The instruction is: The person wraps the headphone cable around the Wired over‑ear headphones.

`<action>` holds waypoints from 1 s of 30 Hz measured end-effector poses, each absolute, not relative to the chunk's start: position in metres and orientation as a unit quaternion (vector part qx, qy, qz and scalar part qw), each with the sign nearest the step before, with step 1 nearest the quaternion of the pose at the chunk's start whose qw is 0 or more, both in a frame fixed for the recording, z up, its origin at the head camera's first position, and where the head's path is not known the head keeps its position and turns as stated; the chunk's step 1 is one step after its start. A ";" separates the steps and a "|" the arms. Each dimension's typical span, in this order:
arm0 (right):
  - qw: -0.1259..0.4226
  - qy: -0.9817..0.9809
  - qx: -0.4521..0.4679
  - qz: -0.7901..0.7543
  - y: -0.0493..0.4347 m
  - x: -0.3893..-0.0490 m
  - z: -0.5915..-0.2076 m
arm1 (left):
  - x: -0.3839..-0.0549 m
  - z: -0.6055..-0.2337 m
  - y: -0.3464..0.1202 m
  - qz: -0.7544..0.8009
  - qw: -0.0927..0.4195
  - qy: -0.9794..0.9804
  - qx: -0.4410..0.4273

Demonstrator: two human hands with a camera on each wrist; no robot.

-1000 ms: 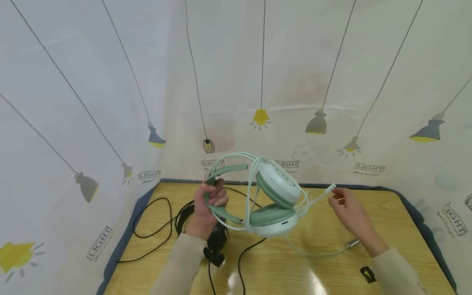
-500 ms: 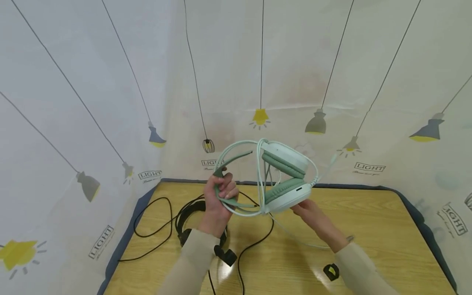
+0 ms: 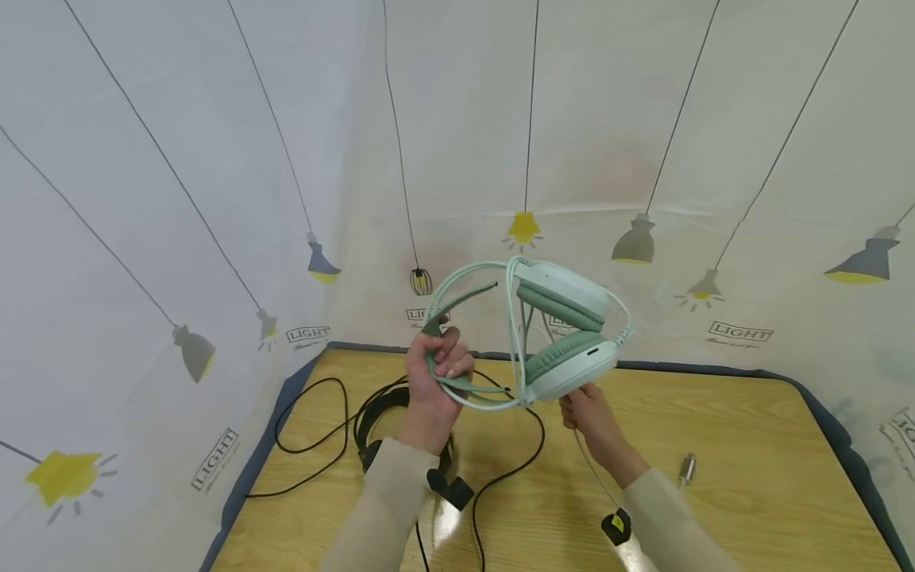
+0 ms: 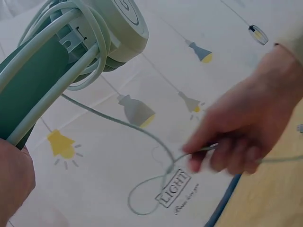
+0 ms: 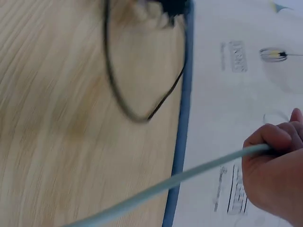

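Observation:
A pale green headset (image 3: 568, 369) is held up above the table, its band to the left and its two ear cups to the right. My left hand (image 3: 438, 381) grips the headband, fingers curled round it. Its thin cable (image 4: 118, 119) is wound about the band and cups, and a loose length hangs down from them. Below the lower cup, my right hand (image 3: 596, 425) pinches this cable. In the right wrist view the cable (image 5: 189, 174) runs out of the curled right hand (image 5: 277, 165) toward the camera. The headset's microphone is barely visible against the backdrop.
Black headphones (image 3: 368, 413) lie on the wooden table (image 3: 743, 429) at left, partly hidden by my left arm, with a black cable (image 3: 539, 445) trailing. The metal plug (image 3: 687, 469) rests at right. Behind the table hangs a lamp-printed cloth (image 3: 457, 143).
My right hand has left the microphone's side, moved left and down under the cups, and taken hold of the cable. The left hand has raised the headset and shifted it right.

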State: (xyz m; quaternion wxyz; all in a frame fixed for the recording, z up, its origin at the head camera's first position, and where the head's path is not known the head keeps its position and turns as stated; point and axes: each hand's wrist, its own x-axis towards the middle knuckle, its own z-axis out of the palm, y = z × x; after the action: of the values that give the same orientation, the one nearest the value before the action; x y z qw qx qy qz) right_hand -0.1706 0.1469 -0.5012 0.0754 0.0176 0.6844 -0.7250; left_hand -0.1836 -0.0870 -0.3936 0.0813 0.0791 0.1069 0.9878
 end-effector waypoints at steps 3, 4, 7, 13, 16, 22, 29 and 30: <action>0.075 0.743 0.034 -0.664 0.168 -0.168 -0.508 | -0.189 -0.385 -0.095 0.989 0.068 0.102 0.083; 0.075 0.758 0.038 -0.646 0.176 -0.167 -0.511 | -0.190 -0.383 -0.098 0.989 0.064 0.101 0.084; 0.083 0.792 0.049 -0.603 0.203 -0.164 -0.520 | -0.192 -0.378 -0.107 0.991 0.055 0.091 0.086; 0.082 0.863 0.017 -0.498 0.252 -0.162 -0.527 | -0.192 -0.378 -0.123 0.992 0.039 0.070 0.095; 0.061 0.908 -0.026 -0.414 0.274 -0.159 -0.526 | -0.193 -0.379 -0.132 0.993 0.031 0.055 0.098; 0.027 0.958 -0.047 -0.282 0.327 -0.160 -0.524 | -0.194 -0.375 -0.149 0.994 0.016 0.017 0.105; 0.054 0.973 -0.090 -0.206 0.352 -0.159 -0.519 | -0.191 -0.375 -0.148 0.994 0.010 0.039 0.100; 0.059 0.971 -0.106 -0.204 0.348 -0.158 -0.520 | -0.190 -0.376 -0.145 0.994 0.013 0.046 0.100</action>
State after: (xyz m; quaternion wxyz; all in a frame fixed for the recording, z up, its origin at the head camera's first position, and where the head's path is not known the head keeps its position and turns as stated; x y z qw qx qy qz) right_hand -0.1578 0.3481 -0.5204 0.0593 -0.1059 0.9714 -0.2038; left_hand -0.1899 -0.1445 -0.3762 0.0134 0.0999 0.0463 0.9938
